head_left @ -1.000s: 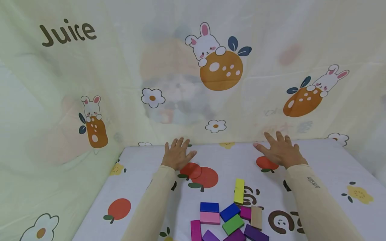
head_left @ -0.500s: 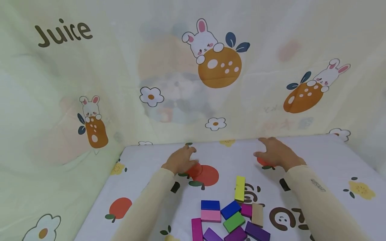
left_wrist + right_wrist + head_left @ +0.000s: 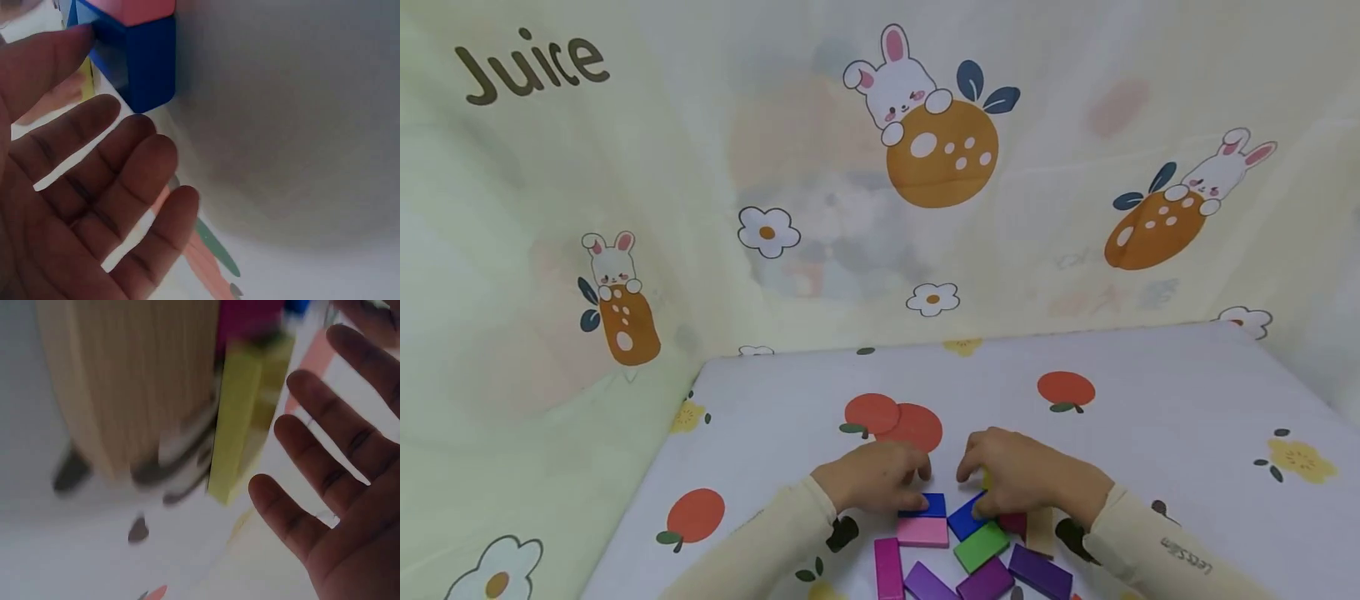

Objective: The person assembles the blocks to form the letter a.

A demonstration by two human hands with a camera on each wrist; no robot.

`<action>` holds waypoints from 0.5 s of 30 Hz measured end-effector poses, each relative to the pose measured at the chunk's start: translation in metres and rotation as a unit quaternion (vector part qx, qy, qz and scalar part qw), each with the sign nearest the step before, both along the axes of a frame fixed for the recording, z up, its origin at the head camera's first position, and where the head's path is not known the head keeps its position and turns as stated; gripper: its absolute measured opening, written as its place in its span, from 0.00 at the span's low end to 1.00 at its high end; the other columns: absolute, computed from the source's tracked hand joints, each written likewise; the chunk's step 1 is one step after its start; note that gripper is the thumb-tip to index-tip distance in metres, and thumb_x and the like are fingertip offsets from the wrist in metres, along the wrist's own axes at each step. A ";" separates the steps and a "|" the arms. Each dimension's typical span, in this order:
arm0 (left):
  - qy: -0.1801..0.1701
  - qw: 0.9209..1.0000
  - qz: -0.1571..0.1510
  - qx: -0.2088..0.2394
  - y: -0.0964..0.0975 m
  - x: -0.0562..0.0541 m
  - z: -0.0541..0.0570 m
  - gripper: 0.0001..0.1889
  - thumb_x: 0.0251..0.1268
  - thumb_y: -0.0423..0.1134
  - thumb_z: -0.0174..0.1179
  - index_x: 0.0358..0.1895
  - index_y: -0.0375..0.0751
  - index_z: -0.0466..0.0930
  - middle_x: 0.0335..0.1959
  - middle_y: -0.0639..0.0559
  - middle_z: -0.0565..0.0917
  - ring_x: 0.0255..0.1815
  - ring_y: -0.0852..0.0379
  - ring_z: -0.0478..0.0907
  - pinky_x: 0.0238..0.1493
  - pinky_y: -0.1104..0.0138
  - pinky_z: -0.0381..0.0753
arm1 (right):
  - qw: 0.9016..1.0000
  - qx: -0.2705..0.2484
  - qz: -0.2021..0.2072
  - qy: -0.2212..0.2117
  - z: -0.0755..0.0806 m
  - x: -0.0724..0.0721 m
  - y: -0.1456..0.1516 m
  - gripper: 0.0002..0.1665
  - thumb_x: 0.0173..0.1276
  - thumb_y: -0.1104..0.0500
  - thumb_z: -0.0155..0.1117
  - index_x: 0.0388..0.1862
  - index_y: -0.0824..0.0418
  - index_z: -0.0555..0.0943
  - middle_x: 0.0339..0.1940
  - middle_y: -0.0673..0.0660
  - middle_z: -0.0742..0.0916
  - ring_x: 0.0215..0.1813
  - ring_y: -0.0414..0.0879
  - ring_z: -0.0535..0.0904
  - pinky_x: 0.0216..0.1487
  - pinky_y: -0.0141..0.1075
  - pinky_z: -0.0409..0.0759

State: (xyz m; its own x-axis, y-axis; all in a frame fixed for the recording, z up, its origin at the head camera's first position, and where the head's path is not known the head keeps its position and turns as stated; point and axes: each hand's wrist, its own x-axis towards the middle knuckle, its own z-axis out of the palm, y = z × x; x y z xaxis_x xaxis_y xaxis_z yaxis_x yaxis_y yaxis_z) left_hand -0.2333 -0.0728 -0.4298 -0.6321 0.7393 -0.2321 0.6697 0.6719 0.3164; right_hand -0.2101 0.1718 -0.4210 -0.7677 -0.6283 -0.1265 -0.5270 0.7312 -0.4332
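My left hand (image 3: 876, 477) reaches over the far left of a group of coloured blocks. Its thumb tip is right at a blue block (image 3: 152, 62), which lies against a pink block (image 3: 922, 532); the other fingers are spread loosely beyond it. Across from it, my right hand (image 3: 1026, 468) hangs over a second blue block (image 3: 961, 522), fingers loosely bent and nothing gripped. In the right wrist view its fingers are beside a yellow block (image 3: 240, 419), mostly hidden by this hand in the head view. A bare wooden block (image 3: 137, 381) and a magenta block (image 3: 1012, 524) lie under the right hand.
Nearer me lie a green block (image 3: 982, 547), a long magenta block (image 3: 888, 569) and several purple blocks (image 3: 1041, 572). The white tabletop cloth (image 3: 775, 392) has printed fruit and flowers. A pale curtain (image 3: 820, 167) with printed rabbits hangs behind and at the left.
Both hands have left the far part of the table and come back toward me and inward, over the far side of the blocks. The blocks look unmoved; the head view tilted slightly.
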 end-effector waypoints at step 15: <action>0.089 0.995 -0.029 -0.020 -0.005 0.003 -0.006 0.12 0.71 0.50 0.67 0.50 0.50 0.85 0.38 0.62 0.82 0.34 0.69 0.74 0.39 0.76 0.76 | 0.999 0.018 0.048 0.012 -0.007 0.004 -0.005 0.15 0.57 0.45 0.83 0.40 0.48 0.93 0.38 0.38 0.84 0.44 0.36 0.77 0.46 0.38 0.81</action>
State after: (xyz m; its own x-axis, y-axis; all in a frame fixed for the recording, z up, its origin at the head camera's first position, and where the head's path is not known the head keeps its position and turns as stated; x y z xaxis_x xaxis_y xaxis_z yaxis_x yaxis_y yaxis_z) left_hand -0.2306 -0.0773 -0.4361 -0.6219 0.7685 -0.1505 0.7509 0.6398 0.1639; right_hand -0.2056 0.1668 -0.4281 -0.7078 -0.6941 -0.1318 -0.6050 0.6918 -0.3941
